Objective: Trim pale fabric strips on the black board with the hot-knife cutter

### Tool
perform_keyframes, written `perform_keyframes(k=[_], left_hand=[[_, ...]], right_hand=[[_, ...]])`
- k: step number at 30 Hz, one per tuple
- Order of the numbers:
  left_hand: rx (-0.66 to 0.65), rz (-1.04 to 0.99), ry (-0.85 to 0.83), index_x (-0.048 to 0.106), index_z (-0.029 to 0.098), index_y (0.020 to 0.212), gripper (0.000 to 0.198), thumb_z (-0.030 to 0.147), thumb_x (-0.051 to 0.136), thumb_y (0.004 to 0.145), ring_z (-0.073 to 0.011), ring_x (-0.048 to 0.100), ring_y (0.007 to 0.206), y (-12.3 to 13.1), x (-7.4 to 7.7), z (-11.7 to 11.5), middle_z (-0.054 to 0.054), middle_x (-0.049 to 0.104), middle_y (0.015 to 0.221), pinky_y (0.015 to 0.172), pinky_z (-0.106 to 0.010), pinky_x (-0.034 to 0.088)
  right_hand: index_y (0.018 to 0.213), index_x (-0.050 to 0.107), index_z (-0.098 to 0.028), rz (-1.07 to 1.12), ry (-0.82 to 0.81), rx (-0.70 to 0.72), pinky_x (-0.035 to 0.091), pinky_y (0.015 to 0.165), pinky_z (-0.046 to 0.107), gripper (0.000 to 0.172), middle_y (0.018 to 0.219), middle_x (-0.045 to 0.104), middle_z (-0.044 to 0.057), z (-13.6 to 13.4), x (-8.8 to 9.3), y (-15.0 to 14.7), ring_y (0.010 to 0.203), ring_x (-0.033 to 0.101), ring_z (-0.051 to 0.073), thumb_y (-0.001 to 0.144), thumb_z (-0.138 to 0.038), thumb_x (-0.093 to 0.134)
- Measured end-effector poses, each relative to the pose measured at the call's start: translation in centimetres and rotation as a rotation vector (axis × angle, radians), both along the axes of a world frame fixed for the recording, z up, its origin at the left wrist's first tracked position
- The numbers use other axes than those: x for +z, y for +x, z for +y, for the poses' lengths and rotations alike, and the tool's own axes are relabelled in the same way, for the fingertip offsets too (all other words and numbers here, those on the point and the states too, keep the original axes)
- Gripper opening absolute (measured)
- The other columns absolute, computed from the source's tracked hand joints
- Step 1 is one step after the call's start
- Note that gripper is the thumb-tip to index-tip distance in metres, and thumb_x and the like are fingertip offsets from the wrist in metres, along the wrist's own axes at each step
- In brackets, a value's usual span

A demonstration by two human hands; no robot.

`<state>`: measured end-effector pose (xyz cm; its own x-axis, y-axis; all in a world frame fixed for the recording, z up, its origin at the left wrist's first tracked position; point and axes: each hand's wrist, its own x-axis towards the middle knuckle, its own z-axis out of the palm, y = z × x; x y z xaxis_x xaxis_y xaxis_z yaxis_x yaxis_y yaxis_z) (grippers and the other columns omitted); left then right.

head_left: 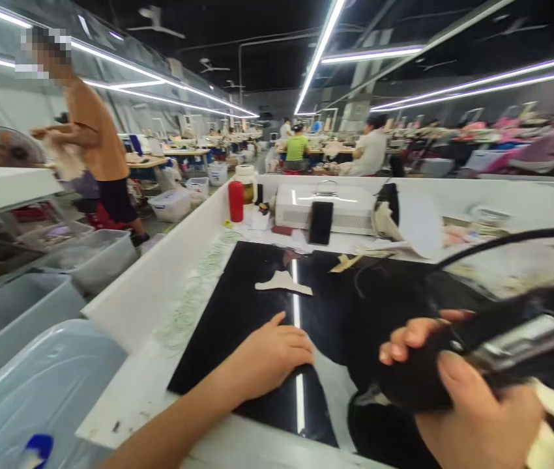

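Note:
My left hand (277, 355) rests palm down on a glossy black board (223, 319), one finger stretched out and the others slightly bent. No object shows under it. Beyond its fingers a small cream-coloured cut piece (284, 283) with a raised middle lies flat on the board. A pale, pointed sheet (330, 378) lies just right of that hand. My right hand (477, 404) is wrapped around a bulky black object with a shiny metal strip (526, 342); it is blurred and its kind cannot be made out.
A black cable (511, 238) arches at the right. Along the back stand a red container (236, 200), a phone (320, 223) and a white machine housing (345, 202). A white side wall (160, 260) borders the left, with plastic bins (37, 371) beyond. A person (94, 130) stands farther left.

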<state>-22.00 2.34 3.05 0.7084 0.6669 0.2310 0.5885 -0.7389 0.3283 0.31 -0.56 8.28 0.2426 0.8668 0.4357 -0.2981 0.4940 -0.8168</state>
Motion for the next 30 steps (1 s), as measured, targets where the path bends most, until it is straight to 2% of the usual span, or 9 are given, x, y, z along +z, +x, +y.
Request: perform_keyframes(k=[2,5,8,11,17,21,26,30], left_hand=[[-0.003,-0.014,0.022,0.070,0.025,0.114,0.031,0.007,0.048,0.101,-0.0179,0.057,0.132,-0.2,-0.2,0.0,0.001,0.074,0.120,0.127,-0.048,0.018],[0.023,-0.031,0.056,0.069,0.022,0.113,0.027,0.011,0.047,0.104,-0.0188,0.060,0.128,0.0,0.4,-0.5,-0.002,0.072,0.123,0.125,-0.049,0.024],[0.025,-0.088,0.002,0.069,0.022,0.112,0.021,0.016,0.051,0.104,-0.0158,0.065,0.118,1.0,1.2,-1.3,-0.002,0.073,0.120,0.124,-0.044,0.030],[-0.016,-0.162,-0.082,0.067,0.022,0.117,0.018,0.020,0.060,0.101,-0.0155,0.066,0.116,2.4,1.5,-1.9,-0.001,0.072,0.119,0.124,-0.041,0.030],[-0.017,-0.171,-0.224,0.064,0.023,0.129,0.054,0.035,0.086,0.081,-0.0250,0.062,0.121,3.7,1.0,-2.5,-0.008,0.066,0.131,0.120,-0.047,0.038],[-0.027,-0.113,-0.242,0.063,0.022,0.133,0.070,0.044,0.091,0.073,-0.0287,0.058,0.127,3.4,0.7,-2.4,-0.009,0.062,0.138,0.124,-0.054,0.029],[-0.009,-0.061,-0.263,0.059,0.023,0.140,0.075,0.046,0.088,0.075,-0.0316,0.053,0.136,3.2,1.0,-2.7,-0.011,0.058,0.146,0.125,-0.061,0.022],[0.053,-0.001,-0.270,0.054,0.022,0.145,0.078,0.046,0.086,0.078,-0.0339,0.046,0.143,3.3,1.2,-3.0,-0.013,0.053,0.151,0.125,-0.065,0.018]], right_hand=[[0.110,0.063,-0.028,0.049,-0.007,-0.023,0.059,0.056,0.030,0.032,0.077,0.064,-0.003,0.2,0.3,0.1,0.063,0.062,0.016,0.083,-0.027,0.080],[0.108,0.063,-0.029,0.074,0.004,-0.036,0.058,0.056,0.030,0.028,0.078,0.064,-0.002,0.5,0.6,-0.6,0.063,0.061,0.016,0.084,-0.028,0.079],[0.110,0.062,-0.029,0.044,0.026,-0.043,0.057,0.059,0.033,0.029,0.081,0.064,-0.002,0.4,0.4,-0.8,0.065,0.062,0.016,0.086,-0.030,0.077],[0.113,0.060,-0.029,0.012,0.021,-0.053,0.056,0.062,0.035,0.031,0.083,0.063,-0.002,0.3,0.2,-0.6,0.066,0.062,0.017,0.088,-0.032,0.077],[0.115,0.057,-0.030,0.000,0.009,-0.071,0.054,0.062,0.034,0.031,0.087,0.064,-0.003,0.4,-0.2,-0.8,0.067,0.063,0.016,0.090,-0.034,0.076],[0.115,0.058,-0.030,0.000,0.023,-0.059,0.055,0.063,0.032,0.033,0.087,0.064,-0.003,0.5,-0.5,-1.1,0.067,0.063,0.015,0.089,-0.035,0.077],[0.116,0.057,-0.030,0.005,0.031,-0.035,0.056,0.063,0.031,0.033,0.089,0.065,-0.003,0.5,-0.6,-1.2,0.067,0.064,0.014,0.090,-0.034,0.077],[0.115,0.058,-0.030,0.021,0.024,-0.040,0.057,0.062,0.031,0.034,0.089,0.065,-0.003,0.5,-0.4,-1.3,0.066,0.064,0.014,0.089,-0.034,0.078]])
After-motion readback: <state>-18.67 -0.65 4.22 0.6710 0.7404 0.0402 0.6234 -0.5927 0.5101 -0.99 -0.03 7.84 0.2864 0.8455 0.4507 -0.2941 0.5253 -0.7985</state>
